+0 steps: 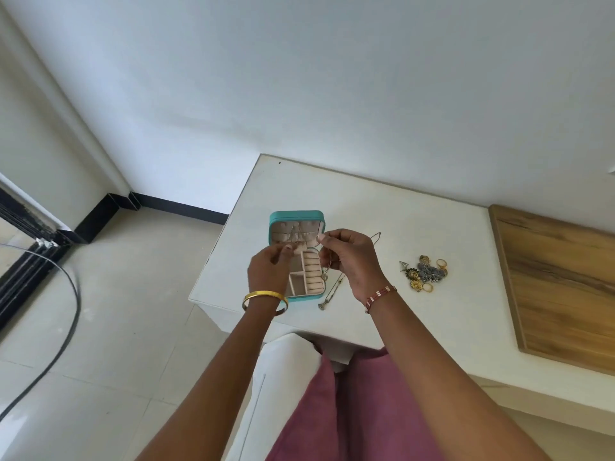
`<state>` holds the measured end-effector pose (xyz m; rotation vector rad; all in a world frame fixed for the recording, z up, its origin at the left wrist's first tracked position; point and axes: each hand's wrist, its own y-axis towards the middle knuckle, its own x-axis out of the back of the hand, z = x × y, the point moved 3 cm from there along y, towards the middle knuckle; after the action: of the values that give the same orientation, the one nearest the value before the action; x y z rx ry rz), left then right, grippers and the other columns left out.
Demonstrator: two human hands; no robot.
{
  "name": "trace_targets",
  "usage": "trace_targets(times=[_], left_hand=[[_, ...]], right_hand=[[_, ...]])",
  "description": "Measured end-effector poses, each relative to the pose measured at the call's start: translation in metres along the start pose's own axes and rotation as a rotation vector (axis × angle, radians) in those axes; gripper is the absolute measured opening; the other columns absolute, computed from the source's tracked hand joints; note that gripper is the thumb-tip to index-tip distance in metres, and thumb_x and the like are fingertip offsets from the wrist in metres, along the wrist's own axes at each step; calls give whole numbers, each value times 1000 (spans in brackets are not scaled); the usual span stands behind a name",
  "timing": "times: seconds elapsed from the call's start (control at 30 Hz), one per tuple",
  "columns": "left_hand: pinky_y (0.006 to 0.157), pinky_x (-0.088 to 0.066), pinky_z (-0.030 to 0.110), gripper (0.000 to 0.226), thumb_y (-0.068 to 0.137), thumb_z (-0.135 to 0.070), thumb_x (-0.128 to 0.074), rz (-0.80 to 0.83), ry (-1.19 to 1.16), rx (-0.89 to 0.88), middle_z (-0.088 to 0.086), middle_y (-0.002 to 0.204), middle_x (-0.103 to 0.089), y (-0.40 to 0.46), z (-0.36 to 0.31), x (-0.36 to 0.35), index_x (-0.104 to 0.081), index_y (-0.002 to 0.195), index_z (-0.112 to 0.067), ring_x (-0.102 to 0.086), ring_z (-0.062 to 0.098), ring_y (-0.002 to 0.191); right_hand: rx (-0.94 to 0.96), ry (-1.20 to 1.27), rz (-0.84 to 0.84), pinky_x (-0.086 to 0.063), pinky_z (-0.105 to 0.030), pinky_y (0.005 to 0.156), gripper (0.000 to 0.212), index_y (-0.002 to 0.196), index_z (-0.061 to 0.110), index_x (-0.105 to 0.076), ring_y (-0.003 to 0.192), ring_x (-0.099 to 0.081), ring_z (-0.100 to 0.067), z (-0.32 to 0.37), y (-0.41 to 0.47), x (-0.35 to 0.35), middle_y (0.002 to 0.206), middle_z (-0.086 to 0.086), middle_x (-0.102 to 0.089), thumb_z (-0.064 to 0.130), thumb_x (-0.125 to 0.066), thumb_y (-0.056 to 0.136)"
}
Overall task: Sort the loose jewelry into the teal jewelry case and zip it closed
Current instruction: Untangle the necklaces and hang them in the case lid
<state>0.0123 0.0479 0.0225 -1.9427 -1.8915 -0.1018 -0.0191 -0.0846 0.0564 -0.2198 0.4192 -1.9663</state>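
The teal jewelry case (pixel 295 215) stands open on the white table (pixel 382 207), lid upright, with a beige lining and ring rolls in its base. Over the case, my left hand (pixel 268 269) and my right hand (pixel 349 257) both pinch a thin silver chain necklace (pixel 327 267), whose pendant hangs by the case's right side. A second thin chain (pixel 332 291) lies on the table just right of the case. A pile of loose jewelry (pixel 424 272), rings and earrings in gold and grey, sits further right.
A wooden board (pixel 559 287) lies at the table's right end. The table's left edge drops to a tiled floor with a black cable (pixel 71 314). A white chair back (pixel 283 377) and pink cloth are below my arms.
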Motion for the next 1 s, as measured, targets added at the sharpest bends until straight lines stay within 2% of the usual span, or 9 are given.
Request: trace_targets(times=[0.1,0.17,0.27,0.37,0.47,0.57,0.7,0.8,1.0], left_hand=[[76,-42,25,21,92,-16,-50,-194,-7,-13,11,104,-66,11,9,6,-62,106,-5,-53,15,84],[80,-45,26,20,90,-14,-52,-253,-50,-14,9,108,-62,19,13,7,-58,109,-7,-52,14,88],[86,-41,24,34,89,-12,-54,-195,-68,-13,9,125,-54,36,19,2,-49,123,-11,-53,18,105],[96,-43,31,46,89,-8,-54,-73,-47,-37,8,136,-47,51,23,-5,-41,133,-15,-50,23,118],[100,-46,37,46,91,-8,-50,1,-10,-110,5,139,-47,61,22,-9,-42,135,-17,-50,24,121],[99,-45,33,39,94,-9,-45,-1,11,-115,6,135,-52,67,20,-11,-47,132,-16,-51,23,119],[97,-47,33,36,93,-4,-42,-34,0,-90,9,125,-59,71,21,-13,-53,127,-11,-55,25,113],[96,-45,30,36,93,-4,-42,-47,-10,-81,9,126,-59,72,20,-14,-53,127,-10,-55,25,114],[96,-43,27,38,94,-5,-40,-67,-12,-59,7,129,-58,73,22,-13,-52,130,-12,-54,24,115]], right_hand=[[17,-23,-42,-43,-25,52,17,67,5,-61,44,-46,-16,-1,17,2,54,-8,-54,1,-62,84],[32,-52,-52,-43,-26,54,16,68,4,-61,45,-47,-15,-1,26,2,57,-10,-54,1,-62,83],[61,-97,-54,-45,-21,52,12,72,4,-62,46,-50,-12,1,38,-4,60,-10,-57,2,-63,83],[136,-212,-65,-45,-15,53,10,72,6,-65,51,-53,-9,3,46,-11,61,-8,-60,3,-65,81],[234,-353,-92,-48,-17,63,4,74,6,-69,59,-55,-9,2,52,-17,64,-1,-62,7,-68,78],[318,-486,-146,-46,-7,65,7,82,4,-71,64,-58,-5,1,52,-22,74,-1,-66,9,-69,78],[417,-640,-212,-53,-31,78,11,87,6,-72,78,-64,-21,-7,54,-26,83,-10,-71,13,-68,79],[517,-758,-274,-51,-43,78,10,87,9,-72,80,-59,-28,-13,59,-28,80,-11,-68,15,-66,81],[706,-920,-450,-39,-30,67,3,78,9,-71,66,-56,-28,-14,65,-36,67,-8,-65,12,-70,76]])
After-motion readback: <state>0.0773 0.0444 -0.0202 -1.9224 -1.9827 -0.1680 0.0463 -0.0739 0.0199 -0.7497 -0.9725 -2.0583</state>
